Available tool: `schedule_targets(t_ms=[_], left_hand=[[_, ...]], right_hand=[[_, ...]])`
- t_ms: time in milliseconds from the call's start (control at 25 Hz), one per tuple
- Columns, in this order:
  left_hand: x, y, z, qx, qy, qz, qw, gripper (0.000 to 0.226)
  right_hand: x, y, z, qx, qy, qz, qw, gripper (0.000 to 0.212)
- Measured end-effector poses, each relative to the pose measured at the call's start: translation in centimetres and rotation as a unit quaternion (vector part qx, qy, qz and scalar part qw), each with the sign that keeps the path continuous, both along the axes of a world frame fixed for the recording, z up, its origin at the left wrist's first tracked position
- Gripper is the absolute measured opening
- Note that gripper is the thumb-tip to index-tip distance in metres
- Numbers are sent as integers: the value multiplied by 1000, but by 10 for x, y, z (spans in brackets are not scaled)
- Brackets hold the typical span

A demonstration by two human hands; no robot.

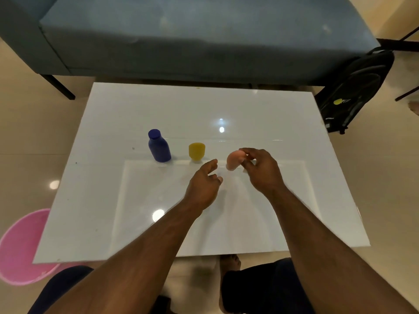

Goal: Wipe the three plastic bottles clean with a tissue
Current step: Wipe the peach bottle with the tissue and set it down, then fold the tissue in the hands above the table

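Your white table (140,200) carries the row of bottles: the blue bottle (159,147) upright at the left, the yellow bottle (196,150) beside it, and the pink bottle (233,160) at the right, pinched near its top by your right hand (263,171). Your left hand (204,186) hovers half-open and empty just beside it. No tissue is in view, and that fingertip hold looks slight, so the pink bottle could slip or topple.
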State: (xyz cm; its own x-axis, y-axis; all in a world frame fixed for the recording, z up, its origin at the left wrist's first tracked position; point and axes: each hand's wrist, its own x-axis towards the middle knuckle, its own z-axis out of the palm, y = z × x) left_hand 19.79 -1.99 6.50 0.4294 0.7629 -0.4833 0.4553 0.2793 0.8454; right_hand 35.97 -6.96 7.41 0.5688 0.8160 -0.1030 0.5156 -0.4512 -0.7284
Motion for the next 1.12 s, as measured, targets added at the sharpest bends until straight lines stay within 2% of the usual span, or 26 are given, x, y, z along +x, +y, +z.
schedule_targets(t_ms=[160, 360, 1120], left_hand=[[23, 15, -10, 18, 1, -40, 999, 64], [39, 23, -19, 30, -10, -53, 998, 71], [57, 34, -20, 40, 6, -90, 995, 80]], right_hand=[[17, 23, -10, -32, -66, 37, 997, 29], [25, 37, -20, -27, -81, 51, 995, 29], [35, 53, -31, -65, -47, 39, 996, 31]])
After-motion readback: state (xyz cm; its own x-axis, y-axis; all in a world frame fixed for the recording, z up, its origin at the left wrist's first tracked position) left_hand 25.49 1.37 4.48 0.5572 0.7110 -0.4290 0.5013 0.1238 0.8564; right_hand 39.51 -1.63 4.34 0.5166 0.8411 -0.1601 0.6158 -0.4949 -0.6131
